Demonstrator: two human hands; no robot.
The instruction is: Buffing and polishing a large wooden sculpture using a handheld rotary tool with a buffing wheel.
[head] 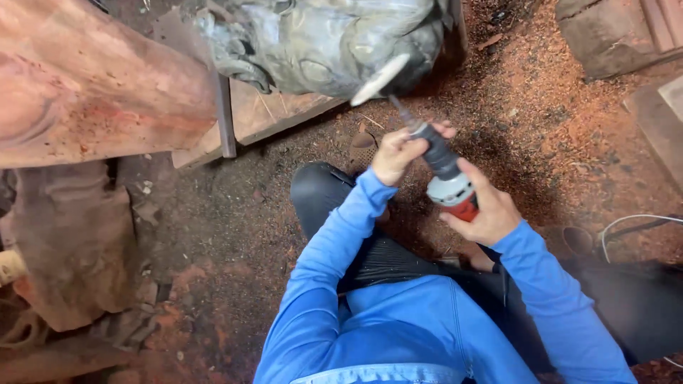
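Observation:
My left hand (pixel 395 153) grips the black front collar of a hand-held rotary tool (pixel 445 174) with a grey and red body. My right hand (pixel 487 210) holds the tool's rear body from below. A thin shaft runs up from the collar to a round sanding disc (pixel 379 80) that rests against a dark grey carved wooden figure (pixel 327 43). Both arms wear bright blue sleeves, and my knee in dark trousers (pixel 320 195) lies under the left arm.
A large reddish wood block (pixel 85 85) fills the upper left, with a plank (pixel 263 114) under the carving. Red sawdust covers the ground (pixel 541 121). Wooden blocks (pixel 612 35) sit upper right. A white cable (pixel 633 220) curves at the right. Rough wood pieces (pixel 71 242) lie left.

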